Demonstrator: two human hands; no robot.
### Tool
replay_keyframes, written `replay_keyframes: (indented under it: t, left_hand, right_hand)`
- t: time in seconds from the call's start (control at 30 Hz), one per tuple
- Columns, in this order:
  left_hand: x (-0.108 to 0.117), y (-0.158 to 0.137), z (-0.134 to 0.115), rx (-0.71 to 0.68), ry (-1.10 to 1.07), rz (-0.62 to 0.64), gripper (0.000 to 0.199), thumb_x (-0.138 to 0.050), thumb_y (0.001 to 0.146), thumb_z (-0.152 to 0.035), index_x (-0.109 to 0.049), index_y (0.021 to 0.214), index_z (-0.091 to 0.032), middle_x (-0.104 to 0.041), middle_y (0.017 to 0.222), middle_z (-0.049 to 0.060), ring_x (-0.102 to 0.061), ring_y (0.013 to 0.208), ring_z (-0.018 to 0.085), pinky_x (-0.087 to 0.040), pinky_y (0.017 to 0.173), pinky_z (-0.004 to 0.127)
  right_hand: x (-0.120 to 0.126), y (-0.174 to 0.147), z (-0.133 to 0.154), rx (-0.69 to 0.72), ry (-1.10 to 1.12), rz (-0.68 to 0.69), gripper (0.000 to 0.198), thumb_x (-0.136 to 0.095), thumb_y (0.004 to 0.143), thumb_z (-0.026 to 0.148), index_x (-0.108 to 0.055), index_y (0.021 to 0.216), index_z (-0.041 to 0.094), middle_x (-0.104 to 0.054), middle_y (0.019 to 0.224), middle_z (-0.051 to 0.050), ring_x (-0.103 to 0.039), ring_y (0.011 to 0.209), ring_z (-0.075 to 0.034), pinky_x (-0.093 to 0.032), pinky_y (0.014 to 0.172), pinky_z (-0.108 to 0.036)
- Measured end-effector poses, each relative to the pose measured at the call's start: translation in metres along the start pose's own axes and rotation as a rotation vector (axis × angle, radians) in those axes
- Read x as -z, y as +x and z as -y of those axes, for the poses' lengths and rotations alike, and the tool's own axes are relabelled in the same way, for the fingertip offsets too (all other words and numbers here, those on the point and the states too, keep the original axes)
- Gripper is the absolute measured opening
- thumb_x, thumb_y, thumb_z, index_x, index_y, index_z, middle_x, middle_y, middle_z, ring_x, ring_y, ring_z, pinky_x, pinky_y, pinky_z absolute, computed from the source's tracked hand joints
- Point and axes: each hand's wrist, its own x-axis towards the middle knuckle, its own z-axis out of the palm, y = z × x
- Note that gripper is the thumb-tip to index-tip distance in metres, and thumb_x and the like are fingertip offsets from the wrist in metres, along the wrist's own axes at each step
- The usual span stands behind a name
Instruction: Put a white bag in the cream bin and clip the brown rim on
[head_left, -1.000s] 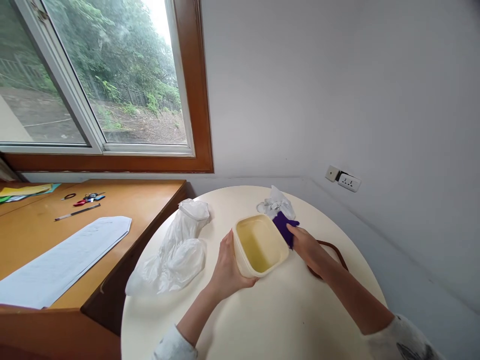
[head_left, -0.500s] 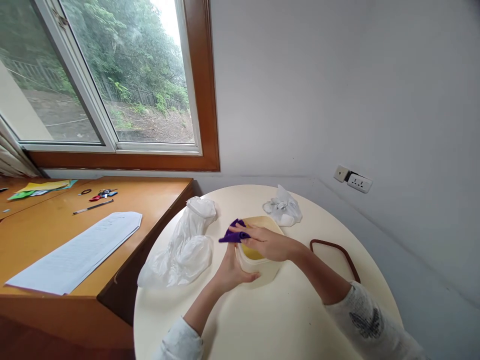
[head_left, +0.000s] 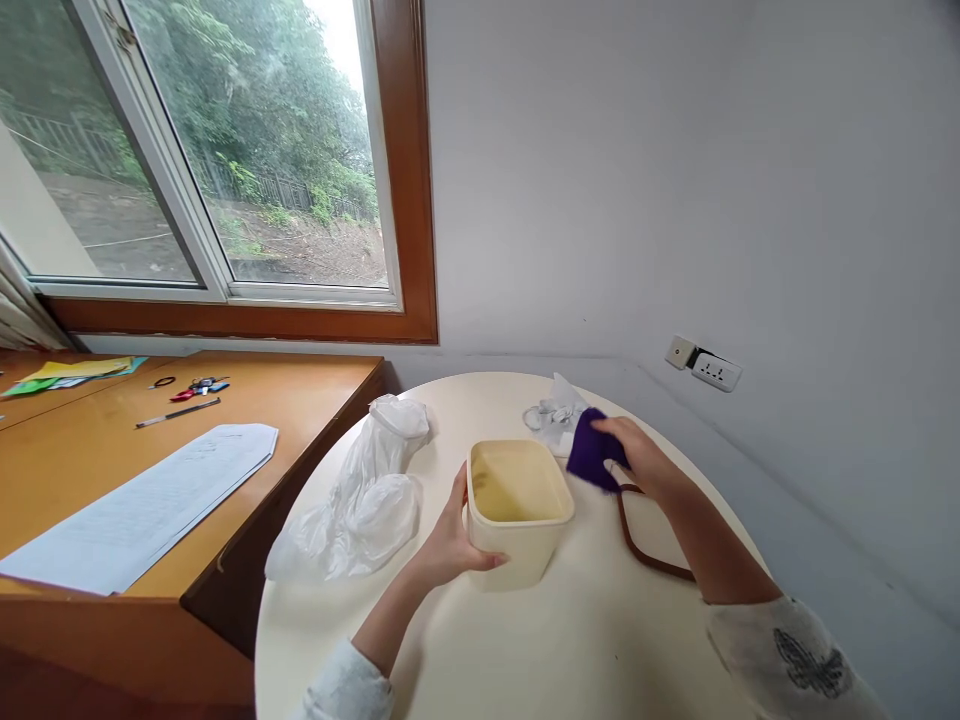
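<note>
A cream plastic bin [head_left: 517, 550] stands on the round table, its open top facing me and its inside yellowish. My left hand [head_left: 450, 540] grips the bin's left side, with the thumb across the front wall. To the right of the bin, my right hand [head_left: 641, 455] holds a purple cloth [head_left: 590, 452] above the table, apart from the bin. Below that hand lies a brown square-cornered rim [head_left: 634, 540], partly hidden by my right forearm. Behind the cloth, a crumpled white plastic bag [head_left: 553, 415] is partly covered.
Another white plastic bag [head_left: 367, 500] lies crumpled on the left of the round table [head_left: 555, 650]. On the wooden desk [head_left: 315, 385] are papers [head_left: 150, 510], a pen [head_left: 178, 413], keys [head_left: 201, 388] and coloured sheets [head_left: 67, 375]. The wall holds a socket [head_left: 716, 371].
My right hand has moved right with the purple cloth, from over the bin's left rim to beside the bin. My left hand still holds the bin, whose opening now shows fully.
</note>
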Motion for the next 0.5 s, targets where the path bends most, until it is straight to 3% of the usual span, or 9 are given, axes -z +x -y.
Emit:
replay_keyframes:
  t: [0.07,0.13,0.3,0.43,0.5]
  left_hand:
    - [0.001,0.0,0.002,-0.004,-0.009,-0.011,0.12,-0.08,0.05,-0.036,-0.002,0.141,-0.026,-0.031,0.139,0.014,-0.029,0.128,0.035,-0.03,0.102,0.049]
    - [0.001,0.0,0.003,-0.006,-0.037,-0.004,0.12,-0.079,0.051,-0.04,-0.001,0.141,-0.026,-0.033,0.138,0.014,-0.03,0.127,0.035,-0.031,0.101,0.05]
    - [-0.001,0.001,0.004,0.003,-0.094,-0.013,0.115,-0.078,0.052,-0.044,-0.006,0.14,-0.027,-0.037,0.135,0.014,-0.037,0.124,0.033,-0.034,0.1,0.049]
    - [-0.005,0.001,0.002,-0.009,-0.107,-0.041,0.116,-0.079,0.051,-0.042,-0.006,0.14,-0.025,-0.036,0.136,0.014,-0.035,0.125,0.033,-0.031,0.102,0.049]
    - [-0.007,0.002,0.0,-0.021,-0.1,-0.065,0.118,-0.079,0.051,-0.04,-0.004,0.14,-0.026,-0.031,0.14,0.014,-0.031,0.128,0.033,-0.029,0.103,0.049]
  right_hand:
    - [0.002,0.012,-0.005,0.047,0.044,-0.149,0.031,-0.048,0.074,0.045,-0.062,0.082,0.018,-0.064,0.076,-0.002,-0.058,0.076,-0.018,-0.044,0.068,-0.026]
    - [-0.002,0.017,-0.01,0.086,0.045,-0.138,0.036,-0.043,0.077,0.048,-0.062,0.085,0.018,-0.064,0.078,-0.002,-0.058,0.08,-0.019,-0.043,0.071,-0.027]
    - [-0.033,0.001,-0.025,0.145,0.0,0.008,0.032,-0.056,0.071,0.046,-0.067,0.073,0.015,-0.065,0.071,-0.004,-0.057,0.084,-0.023,-0.041,0.082,-0.033]
    - [-0.048,-0.029,-0.037,0.236,0.066,0.192,0.033,-0.048,0.08,0.042,-0.068,0.094,0.018,-0.067,0.095,-0.006,-0.052,0.106,-0.022,-0.032,0.099,-0.035]
    - [-0.049,-0.046,-0.041,0.276,0.092,0.176,0.037,-0.042,0.084,0.041,-0.065,0.104,0.02,-0.064,0.108,-0.006,-0.046,0.116,-0.022,-0.026,0.104,-0.035]
